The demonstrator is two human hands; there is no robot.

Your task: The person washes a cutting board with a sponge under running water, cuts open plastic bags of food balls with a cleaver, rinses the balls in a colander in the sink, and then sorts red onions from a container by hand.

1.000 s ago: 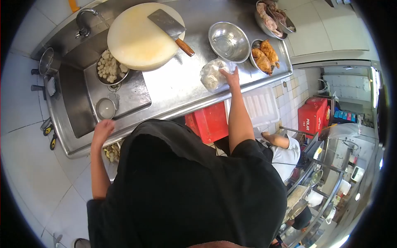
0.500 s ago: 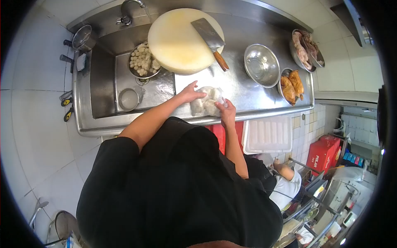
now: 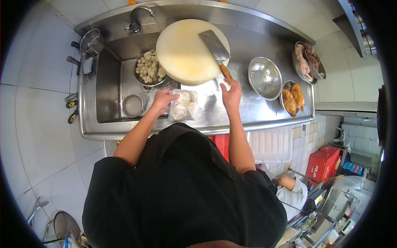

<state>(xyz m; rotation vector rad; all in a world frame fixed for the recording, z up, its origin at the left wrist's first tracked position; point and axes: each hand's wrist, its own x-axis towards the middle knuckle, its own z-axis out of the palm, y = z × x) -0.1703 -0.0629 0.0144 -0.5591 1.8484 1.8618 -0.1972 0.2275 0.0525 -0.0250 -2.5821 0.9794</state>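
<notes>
My left hand [image 3: 162,100] grips the left edge of a clear plastic bag [image 3: 183,105] with pale lumps inside, over the steel counter's front part. To the right of the bag, my right hand [image 3: 232,91] is at the wooden handle end of a cleaver [image 3: 215,46]; its fingers look partly curled, and whether they grip the handle is unclear. The cleaver's blade lies on a thick round cutting board [image 3: 186,49]. Left of the board, a bowl of pale chunks [image 3: 149,68] sits in the sink, with a small round pot [image 3: 133,106] in front of it.
A faucet [image 3: 142,14] stands behind the sink [image 3: 109,97]. An empty steel bowl [image 3: 264,78], a bowl of browned poultry [image 3: 292,99] and bowls of raw meat [image 3: 308,62] are on the right. A white crate [image 3: 271,144] and another person [image 3: 291,192] are lower right.
The bag has moved left, now held only by my left hand. My right hand has left the bag and reached up to the cleaver's handle. The camera view has shifted.
</notes>
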